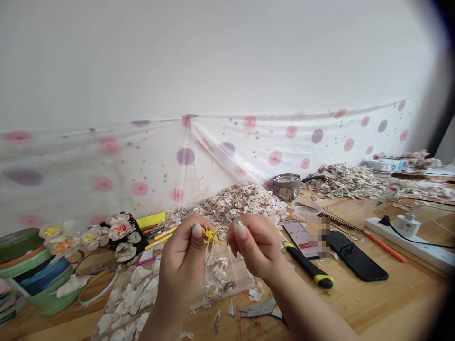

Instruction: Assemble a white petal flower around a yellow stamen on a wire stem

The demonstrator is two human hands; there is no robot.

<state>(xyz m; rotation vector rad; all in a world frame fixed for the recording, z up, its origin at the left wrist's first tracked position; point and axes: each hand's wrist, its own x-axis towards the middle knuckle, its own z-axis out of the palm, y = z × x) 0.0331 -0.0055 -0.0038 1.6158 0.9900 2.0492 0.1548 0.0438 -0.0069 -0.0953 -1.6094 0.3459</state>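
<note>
My left hand [188,251] pinches a small spiky yellow flower stamen [212,237] between thumb and finger. Close on its right, my right hand [254,246] is closed, thumb against forefinger; what lies between those fingertips, if anything, is too small to make out. Below the hands stands a clear compartment box [245,282] with pale petal-like flakes in it. Scissors [261,310] lie on the table under my right wrist. To the left of my left forearm, large whitish petals [122,303] are spread out.
Behind the hands rises a heap of pale flakes [245,201], with a metal bowl [286,187] beside it. A black-and-yellow cutter [309,267], two phones [357,255] and a power strip [412,246] lie right. Finished flowers [121,229] and stacked tape rolls [42,279] stand left.
</note>
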